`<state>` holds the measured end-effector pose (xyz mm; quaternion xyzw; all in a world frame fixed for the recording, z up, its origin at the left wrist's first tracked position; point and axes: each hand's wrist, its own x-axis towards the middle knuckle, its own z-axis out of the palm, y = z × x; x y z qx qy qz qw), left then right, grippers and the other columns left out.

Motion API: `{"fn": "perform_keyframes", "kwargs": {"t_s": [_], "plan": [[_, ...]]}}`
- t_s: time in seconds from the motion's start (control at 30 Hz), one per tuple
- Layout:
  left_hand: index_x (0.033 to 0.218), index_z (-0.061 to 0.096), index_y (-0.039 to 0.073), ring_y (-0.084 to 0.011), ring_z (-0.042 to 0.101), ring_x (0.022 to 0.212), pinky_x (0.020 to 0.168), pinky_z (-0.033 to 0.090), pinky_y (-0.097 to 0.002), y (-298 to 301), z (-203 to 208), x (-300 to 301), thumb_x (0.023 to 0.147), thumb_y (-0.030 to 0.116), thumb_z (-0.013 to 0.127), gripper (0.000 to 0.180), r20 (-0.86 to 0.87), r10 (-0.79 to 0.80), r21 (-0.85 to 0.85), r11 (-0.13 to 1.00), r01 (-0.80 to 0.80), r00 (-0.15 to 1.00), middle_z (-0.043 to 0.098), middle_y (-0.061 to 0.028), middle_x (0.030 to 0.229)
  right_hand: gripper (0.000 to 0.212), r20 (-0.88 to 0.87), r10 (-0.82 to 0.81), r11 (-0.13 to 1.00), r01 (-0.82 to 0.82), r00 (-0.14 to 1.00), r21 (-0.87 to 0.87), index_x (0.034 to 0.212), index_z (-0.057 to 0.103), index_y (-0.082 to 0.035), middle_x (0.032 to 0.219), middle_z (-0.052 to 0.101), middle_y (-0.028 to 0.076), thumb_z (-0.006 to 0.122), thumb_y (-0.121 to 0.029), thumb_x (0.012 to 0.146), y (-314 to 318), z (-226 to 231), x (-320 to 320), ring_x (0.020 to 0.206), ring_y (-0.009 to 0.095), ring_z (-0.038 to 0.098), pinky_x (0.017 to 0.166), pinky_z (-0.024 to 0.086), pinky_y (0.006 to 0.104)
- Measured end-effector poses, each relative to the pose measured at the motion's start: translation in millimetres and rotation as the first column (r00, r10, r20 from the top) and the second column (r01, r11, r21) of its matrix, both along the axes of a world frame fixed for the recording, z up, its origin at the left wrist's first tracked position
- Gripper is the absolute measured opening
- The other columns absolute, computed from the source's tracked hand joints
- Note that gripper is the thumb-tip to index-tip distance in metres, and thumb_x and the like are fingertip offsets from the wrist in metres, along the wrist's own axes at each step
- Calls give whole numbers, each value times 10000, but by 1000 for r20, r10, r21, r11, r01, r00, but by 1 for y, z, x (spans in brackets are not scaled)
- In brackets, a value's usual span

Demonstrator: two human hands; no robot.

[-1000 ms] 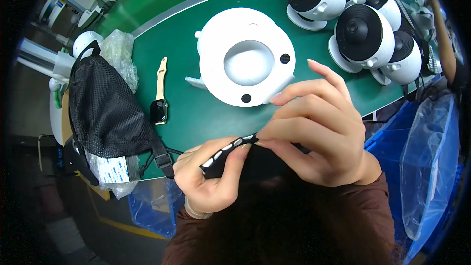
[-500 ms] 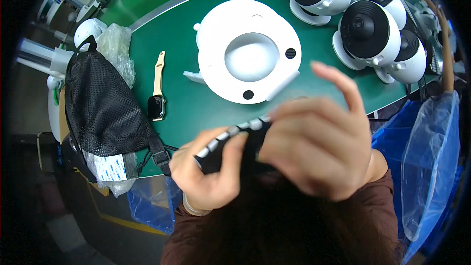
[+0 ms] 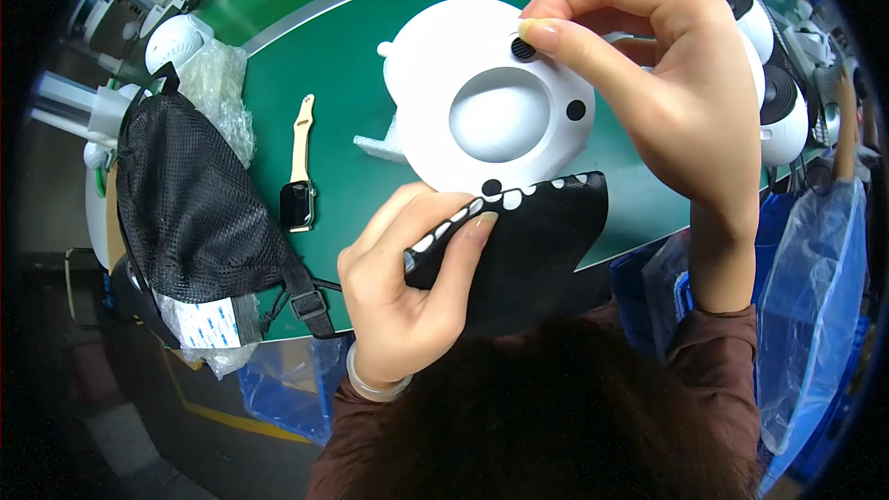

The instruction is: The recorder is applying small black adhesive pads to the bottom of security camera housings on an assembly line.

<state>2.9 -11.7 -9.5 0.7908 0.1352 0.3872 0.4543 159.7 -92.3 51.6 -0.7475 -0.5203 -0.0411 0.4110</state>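
Observation:
A white round base (image 3: 421, 83) with a wide central hollow lies on the green table in front of me. Black round pads sit on its ring: one at the lower edge, another pad (image 3: 575, 110) at the right. My right hand (image 3: 662, 74) pinches thumb and forefinger at a third black round pad (image 3: 524, 48) near the upper right of the ring; the thumb tip covers that pad's upper edge. Between thumb and fingers, my left hand (image 3: 407, 282) grips a flexible black sheet (image 3: 528, 268) with white round spots along its edge. The sheet's top edge overlaps the base's lower rim.
A watch (image 3: 297, 204) lies left of the base, beside a black mesh bag (image 3: 199, 204) and bubble wrap (image 3: 219, 93). White foam (image 3: 375, 148) pokes out by the base. Several white-and-black cameras (image 3: 785, 111) stand at the right, partly behind my hand. Blue bins with clear liners (image 3: 806, 315) stand below.
My right hand has moved up and away from the sheet to the base's upper right, where a third black pad now shows. The base has turned and shifted slightly right. The sheet is spread wider.

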Motion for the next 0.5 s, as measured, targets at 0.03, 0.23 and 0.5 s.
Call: {"fn": "perform_keyframes", "kwargs": {"t_s": [0.03,0.23,0.5], "plan": [[785,570,-47,-161,552,597,566,420,-219,0,1,0,659,-93,606,139,8,5,12,1000,-5,1000,557,-113,677,144,0,3,1000,-3,1000,-2,815,625,-4,736,620,51,618,-137,760,0,-1,0,673,89,584,632,458,189],[798,573,-37,-179,572,605,558,426,-225,4,-4,-2,653,-77,623,159,0,1,12,1000,-1,1000,572,-120,698,135,-65,44,999,-43,997,19,821,619,-1,737,617,50,608,-121,763,5,-3,-1,688,89,582,625,458,190],[803,582,-26,-204,578,602,552,429,-233,7,-5,-2,646,-71,632,172,11,-5,62,998,4,1000,575,-124,706,132,40,-25,999,24,999,34,779,621,5,725,616,60,607,-125,761,11,-9,-1,691,107,595,630,472,202]]}}
